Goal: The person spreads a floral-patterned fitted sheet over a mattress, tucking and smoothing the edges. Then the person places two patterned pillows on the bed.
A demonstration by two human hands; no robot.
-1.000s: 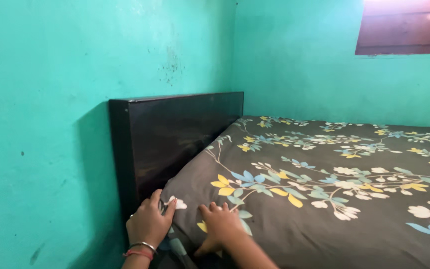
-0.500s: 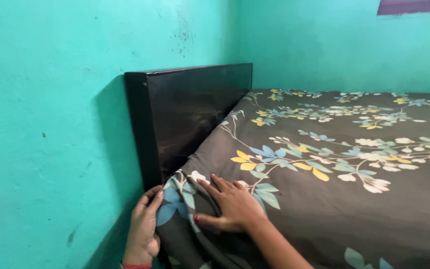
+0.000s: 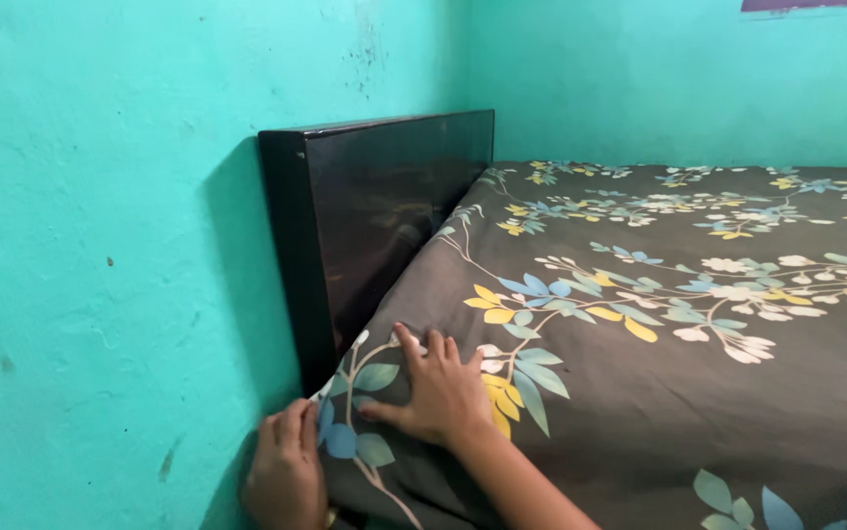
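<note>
A dark grey bedsheet (image 3: 659, 393) with yellow, blue and white flowers covers the mattress. My left hand (image 3: 286, 471) is at the bed's near corner, gripping the sheet's edge where it hangs beside the black glossy headboard (image 3: 374, 216). My right hand (image 3: 433, 388) lies flat on top of the sheet at that corner, fingers spread and pointing toward the headboard, pressing the cloth down.
A turquoise wall (image 3: 99, 245) runs close along the left behind the headboard, and another turquoise wall (image 3: 659, 79) stands behind the far side of the bed. A dark window frame edge (image 3: 816, 5) shows at the top right.
The view has dropped and shifted right. My left hand has slid lower down the corner of the sheet, and my right hand has moved a little up the sheet toward the headboard.
</note>
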